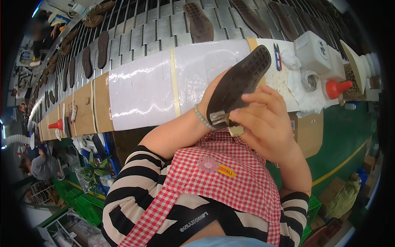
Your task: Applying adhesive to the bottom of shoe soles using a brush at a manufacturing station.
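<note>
We see a green floor (345, 131) crossed by a yellow line (341, 163) on the right. Before us a conveyor (162, 24) of metal slats runs off to the left, and along it stands a worktable (193, 61) topped with white sheeting (144, 94) and brown board (103, 103). Green plastic crates (88, 208) sit at lower left, a pale ribbed hose (16, 140) shows at far left, and a light strip (36, 9) glows at upper left.

- Desk (280, 82): pale sheets (142, 92) cover it left of the snips (278, 57), which lie on it
- Crumpled white wad (291, 60) lies just right of the snips
- White container (309, 49) sits farther right of the snips
- Slatted metal conveyor (168, 29) carries dark soles (198, 22) beyond the snips
</note>
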A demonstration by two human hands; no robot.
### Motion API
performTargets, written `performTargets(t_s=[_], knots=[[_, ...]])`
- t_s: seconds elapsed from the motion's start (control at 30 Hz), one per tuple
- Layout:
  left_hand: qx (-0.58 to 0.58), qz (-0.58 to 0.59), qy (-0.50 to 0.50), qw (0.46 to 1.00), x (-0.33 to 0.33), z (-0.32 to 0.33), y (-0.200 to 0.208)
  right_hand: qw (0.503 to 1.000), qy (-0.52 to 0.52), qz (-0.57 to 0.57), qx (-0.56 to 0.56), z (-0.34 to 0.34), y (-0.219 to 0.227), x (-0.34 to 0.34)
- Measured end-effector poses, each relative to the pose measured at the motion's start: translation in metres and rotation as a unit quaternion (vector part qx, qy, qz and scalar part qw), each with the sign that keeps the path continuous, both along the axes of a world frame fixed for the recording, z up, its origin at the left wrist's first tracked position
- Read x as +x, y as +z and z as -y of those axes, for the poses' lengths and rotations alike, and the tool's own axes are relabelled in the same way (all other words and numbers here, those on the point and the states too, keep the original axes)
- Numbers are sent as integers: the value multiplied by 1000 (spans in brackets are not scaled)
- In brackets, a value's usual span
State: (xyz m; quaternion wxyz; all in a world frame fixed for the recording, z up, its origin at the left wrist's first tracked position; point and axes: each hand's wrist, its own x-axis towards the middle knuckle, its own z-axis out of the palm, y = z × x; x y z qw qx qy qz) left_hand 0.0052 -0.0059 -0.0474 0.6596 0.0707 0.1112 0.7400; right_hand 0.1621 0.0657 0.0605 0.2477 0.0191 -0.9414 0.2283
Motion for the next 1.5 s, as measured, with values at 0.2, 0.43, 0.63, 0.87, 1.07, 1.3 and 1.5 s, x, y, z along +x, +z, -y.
performTargets(t_s=[0.2,0.43,0.63,0.87,1.07,1.3,1.5], knots=[[-37,31,-17,999,3,3,26,997,66,38,-6,-3,2,9],[48,30,-27,998,0,1,14,999,28,26,18,-4,1,8],[-4,155,-66,986,-3,4,29,1000,2,18,-4,-5,10,19],[55,130,17,990,-3,-4,33,938,-120,-3,-324,22,-21,20],[57,160,4,986,-1,-1,45,956,-215,-21,-198,13,-20,24],[63,96,-4,993,4,2,43,969,-185,-29,-159,9,-18,24],[74,266,-83,958,2,3,38,965,-206,-58,-152,3,-13,28]])
